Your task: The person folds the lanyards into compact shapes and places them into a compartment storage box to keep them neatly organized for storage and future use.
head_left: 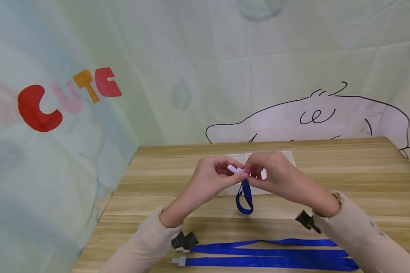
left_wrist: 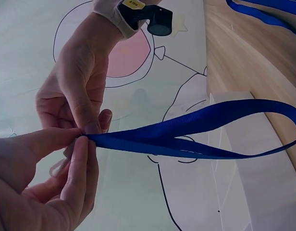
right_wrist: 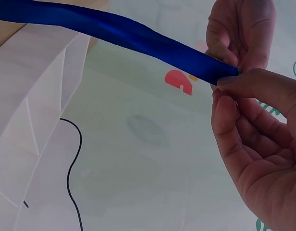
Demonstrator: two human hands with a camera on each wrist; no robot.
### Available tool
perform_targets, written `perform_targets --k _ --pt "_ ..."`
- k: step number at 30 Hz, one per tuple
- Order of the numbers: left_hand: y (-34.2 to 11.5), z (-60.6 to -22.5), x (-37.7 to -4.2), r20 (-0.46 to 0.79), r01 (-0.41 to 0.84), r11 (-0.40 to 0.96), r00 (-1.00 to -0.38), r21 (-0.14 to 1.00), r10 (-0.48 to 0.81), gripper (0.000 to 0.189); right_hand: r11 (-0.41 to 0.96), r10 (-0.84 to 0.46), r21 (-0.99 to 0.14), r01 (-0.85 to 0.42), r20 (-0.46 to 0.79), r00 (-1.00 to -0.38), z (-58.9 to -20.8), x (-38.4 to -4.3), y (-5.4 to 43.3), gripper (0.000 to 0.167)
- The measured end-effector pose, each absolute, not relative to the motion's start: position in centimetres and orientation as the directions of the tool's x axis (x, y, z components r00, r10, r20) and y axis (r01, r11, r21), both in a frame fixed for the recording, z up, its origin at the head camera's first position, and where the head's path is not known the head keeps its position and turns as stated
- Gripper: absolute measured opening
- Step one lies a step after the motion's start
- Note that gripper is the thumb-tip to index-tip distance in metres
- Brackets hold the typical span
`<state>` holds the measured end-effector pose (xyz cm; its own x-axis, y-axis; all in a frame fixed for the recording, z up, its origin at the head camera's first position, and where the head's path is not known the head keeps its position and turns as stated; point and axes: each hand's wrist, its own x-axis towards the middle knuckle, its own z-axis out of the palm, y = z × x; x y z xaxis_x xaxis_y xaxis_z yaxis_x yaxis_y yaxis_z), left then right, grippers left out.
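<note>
Both hands meet above a white box, holding a short blue lanyard (head_left: pixel 247 191) by its joined ends. My left hand (head_left: pixel 210 170) pinches the white plastic clip (head_left: pixel 231 168) at the strap's end between thumb and fingers. From the other side my right hand (head_left: pixel 276 170) grips the strap at the same spot, its thumb (right_wrist: pixel 253 86) flat on the ribbon in the right wrist view. Below the fingers the strap hangs in a loop, seen at length in the left wrist view as a blue ribbon (left_wrist: pixel 201 120). Fingers partly hide the joint.
Under the hands stands the white box (head_left: pixel 259 189), with dividers inside in the right wrist view. Nearer me, more blue lanyards (head_left: pixel 266 261) with white clips (head_left: pixel 182 261) lie across the wooden table (head_left: pixel 345 174). A printed cloth (head_left: pixel 191 45) hangs behind.
</note>
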<state>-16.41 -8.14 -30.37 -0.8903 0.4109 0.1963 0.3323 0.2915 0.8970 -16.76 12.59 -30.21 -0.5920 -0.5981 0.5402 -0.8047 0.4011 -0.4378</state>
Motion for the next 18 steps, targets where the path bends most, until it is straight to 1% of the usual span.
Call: perform_targets --k 5,11,13,18 --pt "-8.2 -30.4 -16.4 0.214 0.347 0.285 -0.887 0.894 0.409 0.013 0.401 -0.587 -0.456 -0.795 0.538 -0.605 -30.4 -16.8 12.6 0.023" --pt "-8.2 -30.5 -16.5 0.22 0.335 0.261 -0.895 0.905 0.387 0.01 0.336 -0.57 -0.486 -0.807 0.577 -0.585 -31.0 -17.0 12.9 0.021" --pt "-8.2 -30.5 -16.5 0.222 0.332 0.252 -0.897 0.909 0.383 0.01 0.313 -0.559 -0.513 -0.799 0.58 -0.592 -31.3 -17.1 13.1 0.021" --pt "-8.2 -30.5 -16.5 0.226 0.328 0.242 -0.902 0.913 0.369 0.009 0.263 -0.53 -0.599 -0.756 0.565 -0.632 -32.1 -17.2 13.6 0.019"
